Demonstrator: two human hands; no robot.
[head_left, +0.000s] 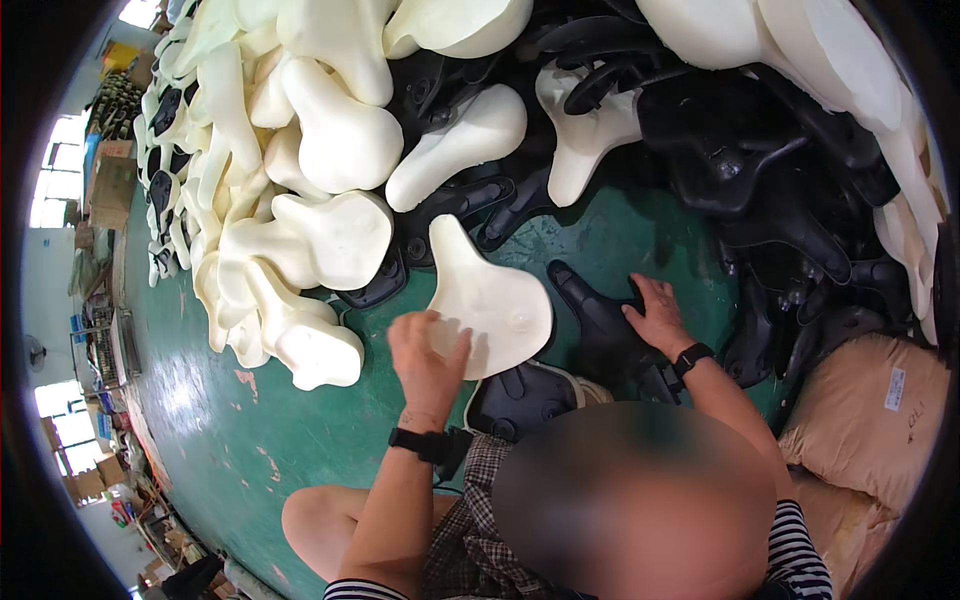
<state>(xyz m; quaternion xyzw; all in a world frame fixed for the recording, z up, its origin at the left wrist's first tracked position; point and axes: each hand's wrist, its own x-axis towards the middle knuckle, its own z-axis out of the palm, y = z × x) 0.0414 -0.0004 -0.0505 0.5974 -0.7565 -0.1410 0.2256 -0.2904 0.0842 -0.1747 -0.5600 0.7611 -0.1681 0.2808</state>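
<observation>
A cream foam seat (500, 305) lies in the middle, over the green floor (230, 440): smooth, matt, narrow at the nose and swelling into two rounded lobes, with shallow dimples in its face. The left hand (425, 355) is at its near left edge, wrist raised, knuckles up, the thumb spread from the curled fingers and lying over the foam (whether they clamp it, I cannot tell).

The right hand (658, 315) reaches forward from a bent forearm, back of the hand upward, thumb and forefinger apart. Its thumb is at the side of a black plastic base (595, 315), dark and long-nosed; a firm hold cannot be made out.

Just below the foam seat is an upturned seat (520, 402), its black underside ringed by a pale rim. More pale foam seats (345, 125) pile up at the left, plump and softly shiny, while hard black bases (740, 150) heap up at the right, above a creased brown sack (865, 420).
</observation>
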